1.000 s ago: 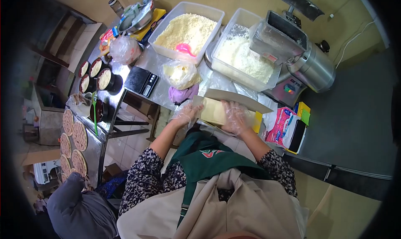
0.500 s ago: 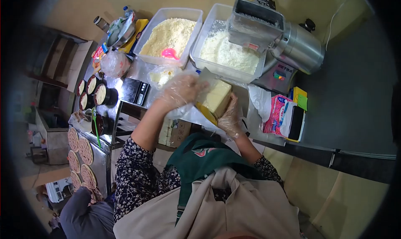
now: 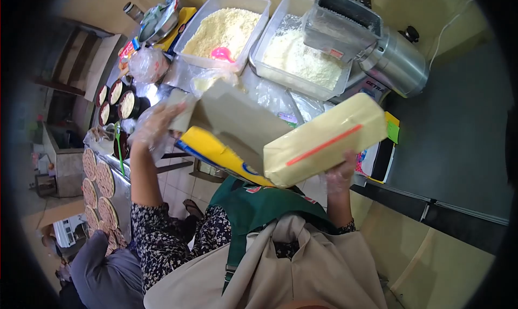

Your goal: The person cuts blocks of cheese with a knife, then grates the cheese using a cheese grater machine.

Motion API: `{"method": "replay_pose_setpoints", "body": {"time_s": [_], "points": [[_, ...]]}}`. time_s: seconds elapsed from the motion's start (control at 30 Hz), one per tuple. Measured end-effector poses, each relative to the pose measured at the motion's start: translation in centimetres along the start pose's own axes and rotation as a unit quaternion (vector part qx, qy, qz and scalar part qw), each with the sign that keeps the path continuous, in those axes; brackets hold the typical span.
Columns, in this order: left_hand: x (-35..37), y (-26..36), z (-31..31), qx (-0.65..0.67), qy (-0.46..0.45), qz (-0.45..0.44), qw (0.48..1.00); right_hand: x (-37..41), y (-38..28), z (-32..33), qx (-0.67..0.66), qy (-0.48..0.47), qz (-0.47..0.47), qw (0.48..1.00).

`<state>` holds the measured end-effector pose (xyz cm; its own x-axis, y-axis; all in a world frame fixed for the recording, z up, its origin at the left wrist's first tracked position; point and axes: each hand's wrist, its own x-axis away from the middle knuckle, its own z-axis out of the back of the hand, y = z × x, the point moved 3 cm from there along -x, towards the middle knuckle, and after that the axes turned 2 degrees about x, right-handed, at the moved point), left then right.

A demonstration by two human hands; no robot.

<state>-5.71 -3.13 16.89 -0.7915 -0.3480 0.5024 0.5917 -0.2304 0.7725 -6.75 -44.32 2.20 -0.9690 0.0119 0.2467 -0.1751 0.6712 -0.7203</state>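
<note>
1. Slanting before the counter [image 3: 181,82], the wrapped cheese block [image 3: 326,141] overlaps the opened yellow carton [image 3: 216,153]; contact is unclear.
2. The right hand [image 3: 342,171], partly curled, supports its underside; the left hand [image 3: 154,125] pinches the carton's end.
3. Smooth wrapping against plastic gloves [image 3: 338,181] could let it slip.

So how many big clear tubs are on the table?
2: one tub holds the pink scoop; the other tub sits beside it, partly beneath the metal hopper.
</note>
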Motion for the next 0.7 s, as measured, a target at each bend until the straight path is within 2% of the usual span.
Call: {"method": "replay_pose_setpoints", "body": {"time_s": [0.07, 0.13, 0.2, 0.27, 0.3, 0.33, 0.37, 0.4, 0.43, 0.5, 0.53, 0.63, 0.67, 0.7], "points": [[2.8, -1.1, 2.6, -0.004, 0.076, -0.047, 0.996, 0.5, -2.6, -1.4, -0.015, 0.041, 0.093, 0.995], [3.9, -6.1, 7.4, 0.019, 0.141, -0.006, 0.99, 0.3, -4.6, -2.1, 0.01, 0.036, 0.095, 0.995], [6.8, -11.0, 12.2, -0.042, 0.245, -0.125, 0.961, -0.1, -4.7, -2.0, 0.04, 0.026, 0.095, 0.994], [11.3, -8.7, 12.4, 0.012, 0.338, -0.003, 0.941, -1.1, -3.8, -2.1, 0.022, 0.009, 0.026, 0.999], [12.7, -8.8, 12.8, 0.07, 0.355, -0.006, 0.932, -2.3, -3.4, -2.2, 0.083, -0.046, -0.019, 0.995], [13.5, -8.4, 12.7, 0.071, 0.362, -0.004, 0.929, -3.3, -2.5, -2.5, 0.081, -0.052, -0.023, 0.995], [14.4, -7.4, 12.0, 0.142, 0.379, -0.049, 0.913, -4.0, -1.7, -4.2, 0.218, -0.111, 0.008, 0.969], [15.2, -7.0, 11.8, 0.212, 0.393, -0.094, 0.89, -4.6, -0.8, -5.7, 0.349, -0.169, 0.043, 0.921], [15.8, -7.3, 12.1, 0.229, 0.402, -0.107, 0.88, -5.3, 0.6, -5.9, 0.344, -0.18, 0.042, 0.92], [16.7, -7.4, 12.3, 0.234, 0.401, -0.121, 0.877, -7.1, 4.4, -5.8, 0.524, -0.175, 0.081, 0.83], [16.9, -7.3, 12.2, 0.239, 0.389, -0.133, 0.88, -8.0, 5.9, -6.2, 0.521, -0.185, 0.084, 0.829], [17.3, -6.4, 10.5, 0.229, 0.416, -0.139, 0.869, -9.8, 10.1, -7.6, 0.75, -0.085, 0.09, 0.65], [17.6, -6.2, 9.9, 0.223, 0.439, -0.144, 0.858, -9.6, 10.8, -7.9, 0.75, -0.089, 0.094, 0.649], [17.8, -6.3, 9.8, 0.227, 0.444, -0.146, 0.855, -9.6, 11.4, -8.1, 0.793, -0.073, 0.088, 0.598]]}}
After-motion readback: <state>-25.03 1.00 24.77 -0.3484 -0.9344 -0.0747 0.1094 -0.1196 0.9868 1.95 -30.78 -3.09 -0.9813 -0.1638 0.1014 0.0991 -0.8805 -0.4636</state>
